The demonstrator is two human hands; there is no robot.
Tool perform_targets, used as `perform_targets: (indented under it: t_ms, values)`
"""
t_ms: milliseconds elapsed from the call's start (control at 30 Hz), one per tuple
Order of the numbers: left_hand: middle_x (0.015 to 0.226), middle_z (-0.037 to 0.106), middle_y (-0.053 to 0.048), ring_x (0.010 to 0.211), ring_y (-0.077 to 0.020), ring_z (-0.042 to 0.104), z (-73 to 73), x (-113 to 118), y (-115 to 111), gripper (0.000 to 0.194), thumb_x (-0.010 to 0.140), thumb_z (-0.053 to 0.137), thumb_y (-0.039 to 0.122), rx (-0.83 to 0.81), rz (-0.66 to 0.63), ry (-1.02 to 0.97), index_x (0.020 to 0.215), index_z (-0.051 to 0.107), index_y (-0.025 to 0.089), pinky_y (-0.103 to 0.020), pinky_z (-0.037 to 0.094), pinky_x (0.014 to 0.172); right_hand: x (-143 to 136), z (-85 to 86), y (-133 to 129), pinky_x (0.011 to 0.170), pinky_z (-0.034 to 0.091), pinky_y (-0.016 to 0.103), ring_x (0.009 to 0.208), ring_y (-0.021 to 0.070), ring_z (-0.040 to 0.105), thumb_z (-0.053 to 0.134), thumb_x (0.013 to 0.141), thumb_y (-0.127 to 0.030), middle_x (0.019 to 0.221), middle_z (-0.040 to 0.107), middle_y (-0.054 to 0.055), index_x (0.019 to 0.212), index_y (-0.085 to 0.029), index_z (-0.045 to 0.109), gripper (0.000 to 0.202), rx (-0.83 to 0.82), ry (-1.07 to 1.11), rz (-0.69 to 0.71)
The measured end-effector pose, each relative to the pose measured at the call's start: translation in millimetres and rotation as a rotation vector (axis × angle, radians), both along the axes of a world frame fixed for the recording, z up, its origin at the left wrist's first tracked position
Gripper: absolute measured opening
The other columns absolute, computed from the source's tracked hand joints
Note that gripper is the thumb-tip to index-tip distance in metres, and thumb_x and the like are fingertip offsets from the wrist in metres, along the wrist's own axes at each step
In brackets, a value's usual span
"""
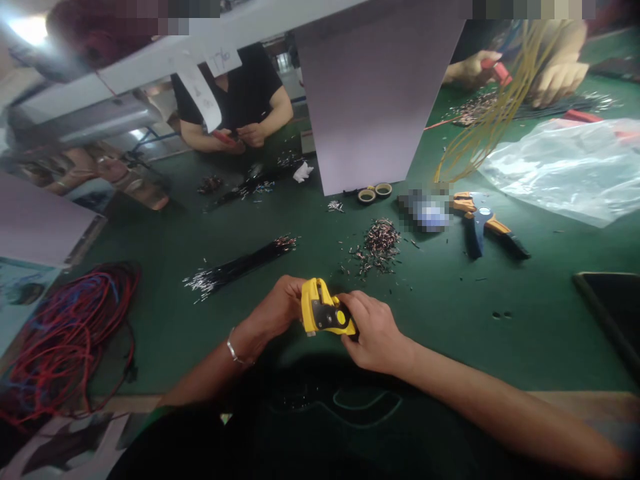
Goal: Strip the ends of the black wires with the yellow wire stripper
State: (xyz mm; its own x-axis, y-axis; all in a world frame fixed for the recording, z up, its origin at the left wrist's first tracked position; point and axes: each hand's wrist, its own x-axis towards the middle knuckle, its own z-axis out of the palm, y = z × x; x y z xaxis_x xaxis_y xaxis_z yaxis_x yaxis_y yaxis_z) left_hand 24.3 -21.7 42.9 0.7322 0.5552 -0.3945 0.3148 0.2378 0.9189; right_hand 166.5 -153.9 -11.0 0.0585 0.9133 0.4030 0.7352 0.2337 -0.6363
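Observation:
My right hand (375, 330) is wrapped round the handle of a yellow and black wire stripper (325, 310), held above the front of the green table. My left hand (283, 305) is closed right up against the tool's yellow head. Its fingertips are partly hidden behind that head, and I cannot make out what they pinch. Beyond my left hand lies a bundle of black wires (245, 264) with silvery ends at the left and bare copper ends at the right. A heap of short cut wire bits with copper ends (383, 237) lies beyond the tool.
Red and blue wire coils (75, 333) lie at the left. Another wire stripper (485, 217), tape rolls (367, 195) and a plastic bag (575, 167) lie toward the back right. A dark flat device (610, 313) sits at the right edge. Co-workers' hands (253, 135) work behind a white panel (370, 100).

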Motion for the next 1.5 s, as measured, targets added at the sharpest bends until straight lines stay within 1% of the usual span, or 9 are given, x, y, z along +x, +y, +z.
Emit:
perform_targets:
  t_ms: [200, 367, 567, 767, 967, 1067, 1167, 1300, 1500]
  values:
    - [0.048, 0.059, 0.002, 0.041, -0.0062, 0.048, -1.9, -0.6, 0.9, 0.025, 0.066, 0.072, 0.029, -0.011, -0.032, 0.014, 0.050, 0.061, 0.015, -0.017, 0.037, 0.042, 0.5, -4.6, -0.8, 0.066, 0.048, 0.039, 0.077, 0.0258, 0.056, 0.049, 0.068, -0.014, 0.088, 0.059, 0.013, 0.107, -0.013, 0.050, 0.040, 0.042, -0.016, 0.006]
    - [0.046, 0.057, 0.003, 0.040, -0.0051, 0.045, -0.9, 1.2, 0.5, 0.020, 0.065, 0.070, 0.024, -0.038, -0.012, 0.038, 0.049, 0.062, 0.015, -0.017, 0.037, 0.042, 2.0, -5.0, -1.6, 0.066, 0.047, 0.036, 0.076, 0.0235, 0.057, 0.049, 0.070, -0.014, 0.086, 0.060, 0.011, 0.105, -0.015, 0.049, 0.035, 0.077, -0.081, 0.016]
    - [0.046, 0.056, 0.003, 0.041, -0.0057, 0.046, -1.2, 3.7, 0.5, 0.022, 0.062, 0.074, 0.025, -0.106, -0.023, 0.025, 0.047, 0.060, 0.015, -0.017, 0.037, 0.043, 1.6, -5.8, -0.5, 0.064, 0.046, 0.035, 0.073, 0.0230, 0.057, 0.047, 0.072, -0.014, 0.081, 0.060, 0.011, 0.099, -0.015, 0.048, 0.027, 0.074, -0.122, 0.018]
    - [0.045, 0.053, 0.004, 0.042, -0.0046, 0.044, 3.2, 8.1, -1.4, 0.024, 0.064, 0.074, 0.024, -0.055, -0.029, 0.005, 0.048, 0.060, 0.014, -0.016, 0.035, 0.042, 2.9, -12.6, 1.8, 0.059, 0.044, 0.033, 0.068, 0.0225, 0.055, 0.046, 0.073, -0.015, 0.077, 0.059, 0.011, 0.094, -0.015, 0.047, 0.021, 0.048, -0.121, 0.007]
    - [0.044, 0.053, 0.003, 0.037, -0.0045, 0.043, -8.9, 7.5, -0.5, 0.024, 0.069, 0.071, 0.027, -0.026, -0.041, -0.083, 0.053, 0.059, 0.014, -0.016, 0.035, 0.037, 4.8, -18.1, 5.8, 0.059, 0.042, 0.031, 0.063, 0.0203, 0.053, 0.046, 0.072, -0.015, 0.074, 0.058, 0.009, 0.090, -0.017, 0.045, 0.018, 0.014, -0.066, -0.020]
    - [0.042, 0.052, 0.004, 0.036, -0.0043, 0.042, -14.1, 7.0, 0.0, 0.020, 0.064, 0.072, 0.022, -0.035, -0.024, -0.121, 0.053, 0.057, 0.014, -0.015, 0.034, 0.036, 6.1, -17.0, 7.9, 0.058, 0.041, 0.031, 0.063, 0.0198, 0.053, 0.046, 0.072, -0.016, 0.074, 0.058, 0.008, 0.087, -0.018, 0.044, 0.016, -0.024, -0.046, -0.025]
    - [0.042, 0.052, 0.005, 0.036, -0.0043, 0.042, -14.0, 9.9, -0.8, 0.014, 0.059, 0.070, 0.015, -0.045, -0.007, -0.140, 0.055, 0.057, 0.013, -0.015, 0.033, 0.035, 8.0, -15.9, 9.6, 0.058, 0.039, 0.029, 0.061, 0.0189, 0.052, 0.047, 0.071, -0.017, 0.072, 0.057, 0.006, 0.085, -0.019, 0.042, 0.015, -0.062, -0.020, -0.035]
    - [0.040, 0.050, 0.005, 0.033, -0.0031, 0.038, -11.6, 16.5, -3.5, 0.011, 0.058, 0.068, 0.014, -0.053, 0.034, -0.112, 0.055, 0.058, 0.013, -0.015, 0.030, 0.034, 10.1, -17.4, 12.2, 0.057, 0.036, 0.028, 0.058, 0.0172, 0.048, 0.046, 0.070, -0.016, 0.067, 0.054, 0.004, 0.081, -0.020, 0.039, 0.014, -0.077, 0.055, -0.049]
    - [0.037, 0.043, 0.006, 0.032, -0.0032, 0.034, -14.0, 22.9, -4.3, 0.013, 0.060, 0.065, 0.012, -0.122, 0.084, -0.133, 0.051, 0.056, 0.013, -0.017, 0.025, 0.034, 11.5, -16.7, 17.0, 0.053, 0.031, 0.025, 0.053, 0.0122, 0.040, 0.048, 0.065, -0.015, 0.062, 0.045, -0.003, 0.076, -0.022, 0.037, 0.017, -0.210, 0.293, -0.047]
